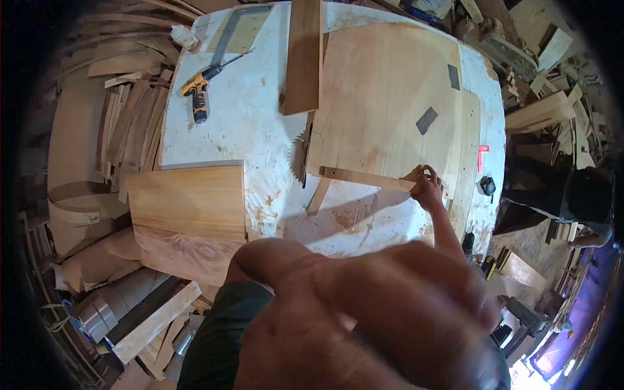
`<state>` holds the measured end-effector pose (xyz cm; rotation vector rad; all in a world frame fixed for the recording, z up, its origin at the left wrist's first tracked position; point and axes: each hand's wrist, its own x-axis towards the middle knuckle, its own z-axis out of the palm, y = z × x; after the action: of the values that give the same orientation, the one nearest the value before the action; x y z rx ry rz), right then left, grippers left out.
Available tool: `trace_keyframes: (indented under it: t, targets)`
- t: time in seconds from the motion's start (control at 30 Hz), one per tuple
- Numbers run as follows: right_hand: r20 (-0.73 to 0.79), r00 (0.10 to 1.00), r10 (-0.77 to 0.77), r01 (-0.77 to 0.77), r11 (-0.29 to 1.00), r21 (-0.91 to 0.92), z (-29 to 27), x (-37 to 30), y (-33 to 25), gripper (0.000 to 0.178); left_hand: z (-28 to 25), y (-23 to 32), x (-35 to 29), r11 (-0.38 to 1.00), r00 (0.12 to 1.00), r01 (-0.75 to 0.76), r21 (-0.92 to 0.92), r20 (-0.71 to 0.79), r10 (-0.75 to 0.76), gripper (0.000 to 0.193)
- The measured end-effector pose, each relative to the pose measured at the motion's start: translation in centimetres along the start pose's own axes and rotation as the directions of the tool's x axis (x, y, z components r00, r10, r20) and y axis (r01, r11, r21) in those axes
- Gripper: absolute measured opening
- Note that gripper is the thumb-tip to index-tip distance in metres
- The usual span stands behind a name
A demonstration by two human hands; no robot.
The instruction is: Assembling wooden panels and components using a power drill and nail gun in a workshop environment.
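My right hand is closed around the right end of a narrow wooden strip. This strip runs along the near edge of a large pale wooden panel, which has two dark patches on it. Close to the camera, my left hand is raised, large and smeared by motion. Its fingers look bent, but whether they hold anything cannot be made out. A short wooden piece lies slantwise under the strip's left end. Beside the panel's left edge is a dark toothed saw blade.
A long board reaches over the panel's left side. An orange and black cordless drill lies on the white worktable. A wide board occupies the near left. At right are a red square and another person.
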<state>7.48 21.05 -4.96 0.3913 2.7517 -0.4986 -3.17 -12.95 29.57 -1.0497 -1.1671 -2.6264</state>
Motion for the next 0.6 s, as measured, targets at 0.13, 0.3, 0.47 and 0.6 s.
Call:
trace_keyframes:
  t: [0.13, 0.3, 0.47, 0.6]
  targets:
    - [-0.04, 0.999, -0.034, 0.034, 0.999, -0.011, -0.2, 0.3, 0.1, 0.088, 2.1, 0.7, -0.3, 0.999, 0.997, 0.043, 0.018, -0.068, -0.042, 0.049]
    - [-0.027, 1.0, -0.013, 0.013, 1.0, 0.008, -0.3, 0.6, -0.3, 0.088, 4.7, 2.0, -0.7, 0.994, 0.981, 0.102, 0.036, -0.167, -0.095, 0.037]
    - [-0.063, 0.998, 0.003, -0.002, 1.0, 0.014, -0.3, 0.5, -0.5, 0.075, 6.1, 3.1, -1.0, 0.987, 0.955, 0.153, 0.039, -0.264, -0.138, 0.025]
    - [-0.028, 0.999, 0.031, -0.031, 1.0, 0.005, 0.2, 0.8, 0.3, 0.077, 7.6, 5.4, -2.1, 0.979, 0.927, 0.195, 0.052, -0.336, -0.167, 0.017]
